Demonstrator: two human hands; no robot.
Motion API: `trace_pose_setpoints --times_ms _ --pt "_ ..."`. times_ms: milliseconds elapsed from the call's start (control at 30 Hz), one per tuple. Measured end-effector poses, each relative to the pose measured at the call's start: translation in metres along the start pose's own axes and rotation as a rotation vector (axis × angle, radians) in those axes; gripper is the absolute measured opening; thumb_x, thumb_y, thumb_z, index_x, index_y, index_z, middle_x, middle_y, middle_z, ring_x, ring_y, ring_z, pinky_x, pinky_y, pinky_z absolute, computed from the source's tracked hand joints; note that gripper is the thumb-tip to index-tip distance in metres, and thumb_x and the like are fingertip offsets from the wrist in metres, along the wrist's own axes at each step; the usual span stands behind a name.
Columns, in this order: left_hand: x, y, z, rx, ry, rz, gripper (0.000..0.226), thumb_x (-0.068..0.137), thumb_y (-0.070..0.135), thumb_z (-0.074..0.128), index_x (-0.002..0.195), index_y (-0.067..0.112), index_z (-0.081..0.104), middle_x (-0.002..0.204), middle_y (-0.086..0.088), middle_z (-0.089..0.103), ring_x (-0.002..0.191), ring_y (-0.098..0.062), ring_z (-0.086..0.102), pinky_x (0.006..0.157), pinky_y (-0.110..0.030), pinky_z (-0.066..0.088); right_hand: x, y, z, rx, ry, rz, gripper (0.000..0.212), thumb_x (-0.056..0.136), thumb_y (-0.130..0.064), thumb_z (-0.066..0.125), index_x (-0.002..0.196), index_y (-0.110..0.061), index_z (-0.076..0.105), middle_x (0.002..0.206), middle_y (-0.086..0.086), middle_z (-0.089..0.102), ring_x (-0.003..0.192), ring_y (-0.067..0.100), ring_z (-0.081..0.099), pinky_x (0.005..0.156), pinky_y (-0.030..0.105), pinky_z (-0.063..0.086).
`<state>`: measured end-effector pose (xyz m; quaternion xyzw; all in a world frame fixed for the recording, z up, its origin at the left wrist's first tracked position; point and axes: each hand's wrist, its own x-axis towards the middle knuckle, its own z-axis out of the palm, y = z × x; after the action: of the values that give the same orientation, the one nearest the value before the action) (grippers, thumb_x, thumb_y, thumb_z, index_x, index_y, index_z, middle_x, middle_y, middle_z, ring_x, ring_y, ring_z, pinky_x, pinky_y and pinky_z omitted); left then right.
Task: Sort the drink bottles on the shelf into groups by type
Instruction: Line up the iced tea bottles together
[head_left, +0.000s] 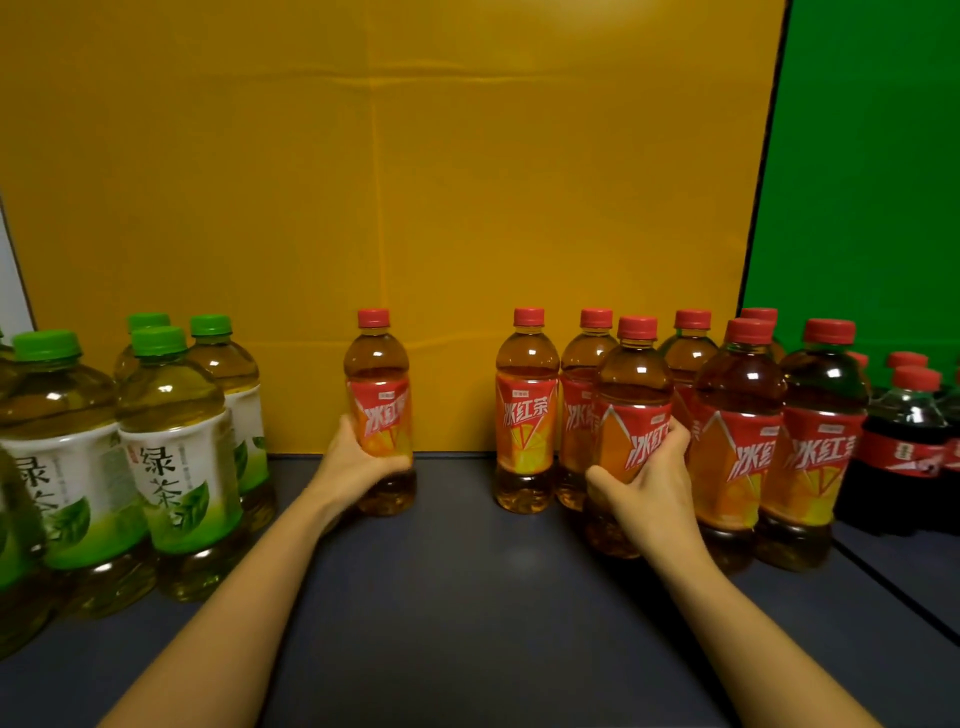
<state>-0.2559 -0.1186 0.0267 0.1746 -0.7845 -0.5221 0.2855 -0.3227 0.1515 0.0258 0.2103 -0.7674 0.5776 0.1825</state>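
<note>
Finding: the sort is nearly complete.

- Your left hand (358, 457) is curled round the lower label of a lone iced red tea bottle (379, 364), which stands upright on the shelf (467, 597), apart from any group.
- Your right hand (649, 483) grips a second iced red tea bottle (631, 374) at the near-left corner of the red tea cluster (737, 415). That cluster stands beside and beyond this hand.
- The green tea bottles (176, 447) are gathered well out past your left hand, with none among the red caps.
- The cola bottles (906, 441) are packed at the far end, beyond the red tea cluster and outside your right hand.

Outstanding, by my judgement: the lone bottle in your left hand belongs with the red tea cluster. An open stretch of shelf between your hands separates it from the two rear bottles of that type. Once it joins them, three types stand in three groups. I cannot tell whether strays hide behind the front rows.
</note>
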Motion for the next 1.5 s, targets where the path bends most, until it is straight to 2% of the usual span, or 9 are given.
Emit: trace_pose_setpoints --times_ms 300,500,933,1100,1200,1267,1333,1433,1500 --pt "-0.049 0.021 0.037 -0.041 -0.212 0.232 0.082 0.056 0.014 0.086 0.122 0.031 0.039 0.113 0.016 0.056 0.102 0.000 0.056 0.078 -0.013 0.049 -0.001 0.003 0.003 0.005 0.008 0.015 0.085 0.072 -0.009 0.074 0.136 -0.007 0.017 0.134 0.014 0.040 0.124 0.026 0.042 0.102 0.038 0.040" --pt "-0.063 0.024 0.064 -0.009 -0.256 0.259 0.085 0.046 0.050 0.085 0.120 0.041 0.045 0.122 0.012 0.057 0.112 -0.008 0.056 0.093 -0.032 0.050 -0.006 0.007 0.005 -0.024 -0.005 0.052 0.085 0.075 -0.017 0.072 0.137 -0.006 0.016 0.137 0.015 0.038 0.128 0.029 0.040 0.106 0.045 0.038" --pt "-0.071 0.033 0.095 0.003 -0.209 0.334 0.078 0.062 0.030 0.081 0.128 0.027 0.041 0.129 0.007 0.045 0.115 -0.010 0.050 0.085 -0.018 0.048 -0.020 0.000 0.000 -0.048 -0.039 -0.011 0.084 0.085 -0.029 0.061 0.145 -0.007 0.007 0.148 0.012 0.027 0.137 0.026 0.029 0.112 0.045 0.030" --pt "-0.078 0.034 0.098 0.076 -0.171 0.355 0.087 0.065 0.034 0.079 0.137 0.027 0.031 0.133 0.011 0.034 0.122 -0.002 0.036 0.094 -0.012 0.036 -0.029 -0.012 -0.024 -0.015 -0.177 -0.088 0.098 0.088 -0.027 0.059 0.144 -0.015 -0.020 0.157 0.000 0.001 0.144 0.015 0.006 0.116 0.030 0.012" --pt "-0.080 0.035 0.104 0.026 -0.162 0.290 0.111 0.053 0.050 0.083 0.142 0.031 0.020 0.139 0.013 0.031 0.126 -0.003 0.034 0.097 -0.021 0.037 -0.048 -0.022 -0.056 -0.024 -0.324 -0.237 0.092 0.087 -0.030 0.059 0.142 -0.032 -0.015 0.148 -0.023 0.010 0.138 -0.007 0.008 0.109 0.013 0.011" --pt "-0.077 0.037 0.108 -0.032 -0.140 0.237 0.125 0.046 0.054 0.084 0.145 0.031 0.011 0.148 0.008 0.028 0.133 -0.009 0.032 0.103 -0.029 0.035 -0.046 -0.023 -0.084 -0.059 -0.262 -0.384 0.078 0.084 -0.036 0.063 0.142 -0.035 0.012 0.140 -0.028 0.025 0.131 -0.018 0.019 0.107 0.004 0.016" --pt "-0.074 0.042 0.112 -0.102 -0.122 0.212 0.129 0.047 0.048 0.086 0.147 0.028 0.006 0.152 0.004 0.024 0.136 -0.012 0.029 0.102 -0.028 0.033 -0.031 -0.015 -0.114 -0.067 -0.033 -0.491 0.067 0.077 -0.044 0.063 0.134 -0.028 0.033 0.132 -0.017 0.039 0.124 -0.009 0.035 0.105 0.006 0.024" --pt "-0.068 0.048 0.117 -0.181 -0.108 0.207 0.139 0.034 0.054 0.088 0.146 0.029 0.009 0.148 0.002 0.032 0.132 -0.014 0.036 0.103 -0.034 0.038 0.008 0.007 -0.152 0.041 0.215 -0.405 0.087 0.062 -0.054 0.067 0.134 -0.025 0.030 0.136 -0.004 0.037 0.126 0.008 0.037 0.105 0.018 0.029" --pt "-0.065 0.049 0.117 -0.204 -0.114 0.201 0.145 0.025 0.061 0.085 0.145 0.031 0.011 0.145 0.002 0.036 0.130 -0.015 0.040 0.104 -0.041 0.041 0.029 0.025 -0.164 0.092 0.110 -0.236 0.113 0.047 -0.059 0.073 0.141 -0.030 0.017 0.147 -0.003 0.026 0.132 0.006 0.029 0.105 0.019 0.024"
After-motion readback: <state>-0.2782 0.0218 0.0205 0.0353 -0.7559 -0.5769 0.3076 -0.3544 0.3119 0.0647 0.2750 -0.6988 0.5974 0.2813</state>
